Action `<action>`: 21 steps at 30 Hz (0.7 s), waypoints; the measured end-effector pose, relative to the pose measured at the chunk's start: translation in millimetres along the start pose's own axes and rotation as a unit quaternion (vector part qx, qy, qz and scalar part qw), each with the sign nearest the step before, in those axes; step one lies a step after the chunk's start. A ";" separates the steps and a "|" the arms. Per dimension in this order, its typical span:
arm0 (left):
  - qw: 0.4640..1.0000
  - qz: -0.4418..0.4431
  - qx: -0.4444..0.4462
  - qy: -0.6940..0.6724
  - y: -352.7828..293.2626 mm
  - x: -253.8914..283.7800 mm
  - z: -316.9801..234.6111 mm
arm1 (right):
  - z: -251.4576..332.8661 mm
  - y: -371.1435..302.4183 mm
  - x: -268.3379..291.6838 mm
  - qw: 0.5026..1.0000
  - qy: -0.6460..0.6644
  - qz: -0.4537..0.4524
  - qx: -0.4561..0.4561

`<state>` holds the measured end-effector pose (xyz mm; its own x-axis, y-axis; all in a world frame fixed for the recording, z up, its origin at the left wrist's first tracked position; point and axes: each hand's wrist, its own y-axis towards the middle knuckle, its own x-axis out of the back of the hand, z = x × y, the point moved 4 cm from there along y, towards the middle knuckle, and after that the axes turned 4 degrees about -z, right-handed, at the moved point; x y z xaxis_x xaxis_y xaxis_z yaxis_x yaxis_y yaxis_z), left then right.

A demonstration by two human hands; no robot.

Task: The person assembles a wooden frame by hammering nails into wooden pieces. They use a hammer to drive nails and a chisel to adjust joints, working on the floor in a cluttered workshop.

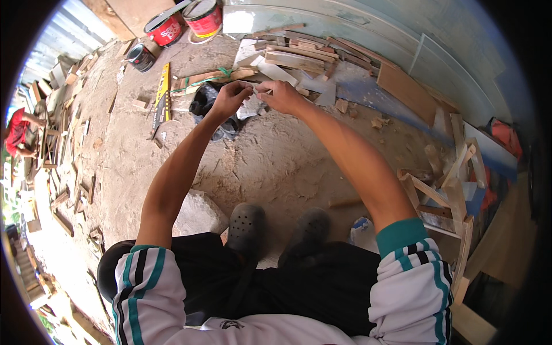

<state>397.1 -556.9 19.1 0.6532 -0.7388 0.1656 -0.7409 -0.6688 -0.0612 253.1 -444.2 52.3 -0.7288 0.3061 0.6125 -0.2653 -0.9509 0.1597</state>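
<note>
Both my arms reach forward, and the hands meet above the dusty ground. My left hand is closed in a pinch, its fingertips close to those of the other hand. My right hand is pinched too, facing it. Something small and pale seems to be between the fingertips, too small to name. Just below and left of the hands lies a crumpled black plastic bag, partly hidden by my left hand and wrist. A crumpled white sheet or bag shows beneath the fingers.
A yellow-and-black spirit level lies left of the bag. Paint buckets stand at the back. Wood strips are piled beyond my hands; wooden frames lean at right. A pale block sits by my feet. A person in red is far left.
</note>
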 end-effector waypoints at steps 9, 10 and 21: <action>0.989 0.044 0.140 -0.027 27.8 -106.7 -57.1 | -37.7 -44.6 86.1 0.993 -0.027 -0.006 -0.118; 0.988 0.050 0.137 -0.050 29.9 -119.2 -60.7 | -49.7 -51.9 92.7 0.989 0.005 -0.005 -0.149; 0.988 -0.095 -0.094 0.080 83.7 -226.2 -143.3 | -92.7 -69.9 157.3 0.960 -0.166 0.001 -0.227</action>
<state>165.0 -434.0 117.5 0.7618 -0.5679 0.3118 -0.6323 -0.7564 0.1671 98.4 -325.3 65.7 -0.5090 0.2004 0.8371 -0.5660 -0.8106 -0.1501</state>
